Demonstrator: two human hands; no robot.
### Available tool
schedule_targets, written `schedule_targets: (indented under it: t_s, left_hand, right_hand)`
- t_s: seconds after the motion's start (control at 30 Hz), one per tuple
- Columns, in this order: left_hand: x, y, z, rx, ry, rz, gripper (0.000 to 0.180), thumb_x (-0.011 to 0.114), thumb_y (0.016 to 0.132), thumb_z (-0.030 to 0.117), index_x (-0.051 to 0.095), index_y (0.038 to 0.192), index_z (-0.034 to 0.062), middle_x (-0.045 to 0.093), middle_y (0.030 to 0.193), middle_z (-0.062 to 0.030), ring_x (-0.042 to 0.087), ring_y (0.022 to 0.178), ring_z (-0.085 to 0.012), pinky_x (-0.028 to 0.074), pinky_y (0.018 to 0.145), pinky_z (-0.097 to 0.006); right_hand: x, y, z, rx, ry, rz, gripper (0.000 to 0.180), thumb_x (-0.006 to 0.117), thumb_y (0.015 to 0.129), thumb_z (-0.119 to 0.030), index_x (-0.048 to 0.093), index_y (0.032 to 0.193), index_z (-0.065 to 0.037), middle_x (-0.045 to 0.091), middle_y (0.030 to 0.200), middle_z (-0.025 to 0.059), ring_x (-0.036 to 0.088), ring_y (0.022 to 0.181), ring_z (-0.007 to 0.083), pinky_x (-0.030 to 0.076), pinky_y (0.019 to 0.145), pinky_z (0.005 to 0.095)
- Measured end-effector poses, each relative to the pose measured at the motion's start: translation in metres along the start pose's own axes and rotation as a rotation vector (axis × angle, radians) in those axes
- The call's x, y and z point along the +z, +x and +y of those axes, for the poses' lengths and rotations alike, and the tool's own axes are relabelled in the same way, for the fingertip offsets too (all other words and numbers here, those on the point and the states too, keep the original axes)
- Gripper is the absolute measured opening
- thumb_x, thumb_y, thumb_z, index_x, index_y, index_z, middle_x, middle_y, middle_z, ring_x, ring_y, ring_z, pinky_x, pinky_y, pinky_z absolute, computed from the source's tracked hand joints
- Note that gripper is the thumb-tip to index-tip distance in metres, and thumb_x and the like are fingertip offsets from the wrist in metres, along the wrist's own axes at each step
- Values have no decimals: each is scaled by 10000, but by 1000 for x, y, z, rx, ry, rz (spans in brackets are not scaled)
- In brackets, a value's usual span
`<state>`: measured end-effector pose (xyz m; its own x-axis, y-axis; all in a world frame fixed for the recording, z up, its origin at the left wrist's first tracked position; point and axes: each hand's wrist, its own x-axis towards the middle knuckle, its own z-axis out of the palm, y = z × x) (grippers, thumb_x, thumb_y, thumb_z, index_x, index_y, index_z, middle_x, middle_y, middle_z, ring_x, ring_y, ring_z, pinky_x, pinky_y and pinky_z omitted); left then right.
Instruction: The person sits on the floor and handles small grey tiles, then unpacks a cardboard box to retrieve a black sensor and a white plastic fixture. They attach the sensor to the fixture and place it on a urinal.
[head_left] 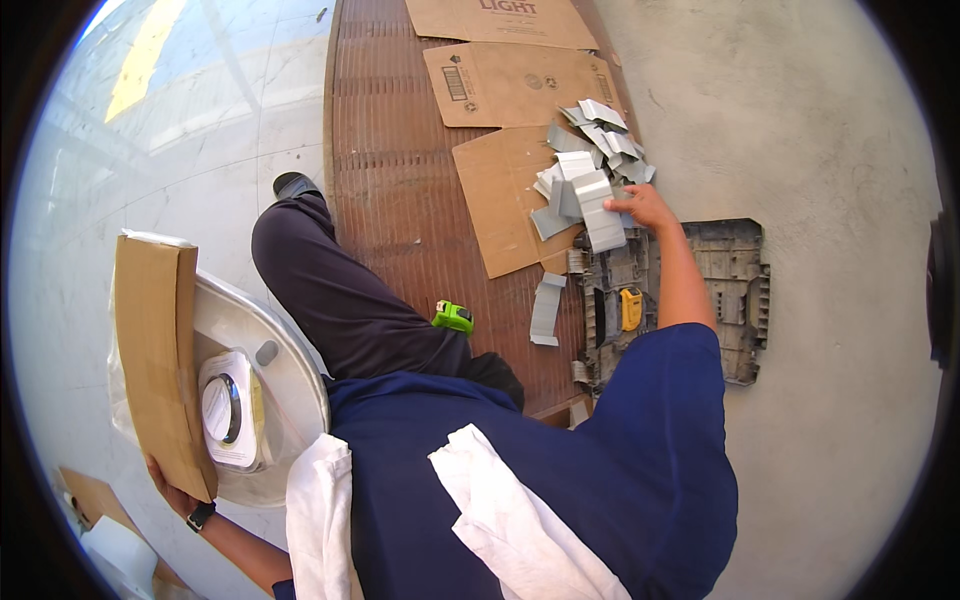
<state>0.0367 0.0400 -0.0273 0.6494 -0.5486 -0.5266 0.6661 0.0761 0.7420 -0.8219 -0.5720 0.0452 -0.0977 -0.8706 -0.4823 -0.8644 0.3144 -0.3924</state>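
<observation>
My right hand (648, 207) reaches to a heap of short grey profile pieces (600, 128), thumb and fingers closed on the edge of one pale ribbed profile piece (597, 210). The heap lies partly on flattened cardboard (500, 205). My left hand (175, 488) is at the near end of a long narrow cardboard box (157, 350), gripping its lower edge; some of its fingers are hidden. One separate grey profile piece (546, 309) rests on the brown ribbed board, left of the open tool case.
An open dark tool case (728, 300) lies right of the brown board (375, 150), with a yellow tool (631, 309) in it. A green tape measure (454, 317) sits by my leg. On my left, a round pale table (290, 400) bears papers and a black ring-shaped roll (222, 408).
</observation>
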Motion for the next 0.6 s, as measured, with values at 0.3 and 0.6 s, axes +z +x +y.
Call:
schedule_targets:
  t_s: [0.3,0.6]
  left_hand:
    - [4,-3,-1,-23,3,8,647,569,1092,479,483,1558,37,574,1548,-153,604,1351,-290,477,1161,-435]
    - [11,-3,-5,-35,-31,-25,636,568,1094,467,477,1560,45,573,1550,-147,607,1347,-296,492,1149,-454]
  right_hand:
    - [68,-27,50,241,196,55,443,861,877,-428,779,992,-8,722,796,83,667,583,196,498,480,309]
    - [198,-96,35,-222,-737,48,291,774,796,-96,772,1086,-70,759,1098,139,639,1234,396,556,957,497]
